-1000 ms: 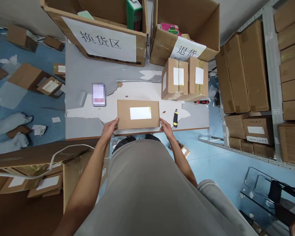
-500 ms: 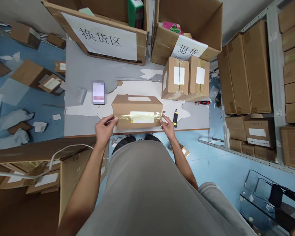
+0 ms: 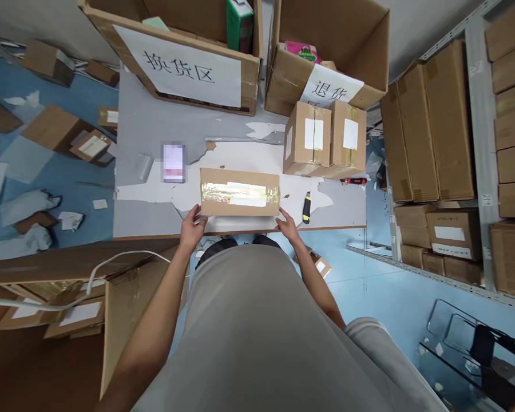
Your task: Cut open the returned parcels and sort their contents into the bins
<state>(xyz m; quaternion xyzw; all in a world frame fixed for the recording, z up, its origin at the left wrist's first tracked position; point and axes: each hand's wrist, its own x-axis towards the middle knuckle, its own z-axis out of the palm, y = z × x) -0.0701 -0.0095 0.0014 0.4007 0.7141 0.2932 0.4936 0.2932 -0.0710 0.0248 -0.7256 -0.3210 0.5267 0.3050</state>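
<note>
A long cardboard box (image 3: 214,207) lies at the near middle of the table, its taped face with a white label (image 3: 248,194) turned up. My left hand (image 3: 193,226) is at its near left corner, fingers bent against the end and thumb low by the near edge. At the near right corner, my right hand (image 3: 288,225) holds in the same way, fingertips on the box. Right of the box lies a black and yellow utility knife (image 3: 306,208). A phone with a blurred screen (image 3: 174,163) rests to the left.
Two small taped boxes (image 3: 306,137) stand at the table's right. Behind are two large open cartons with paper signs (image 3: 180,66), (image 3: 332,86). A red and black tool (image 3: 354,181) lies by the right edge. Shelves of boxes (image 3: 450,126) stand right; an open carton (image 3: 141,286) is at lower left.
The box has tipped so its taped face points up, and its near edge has moved away from me. My hands have come slightly inward, to its near corners.
</note>
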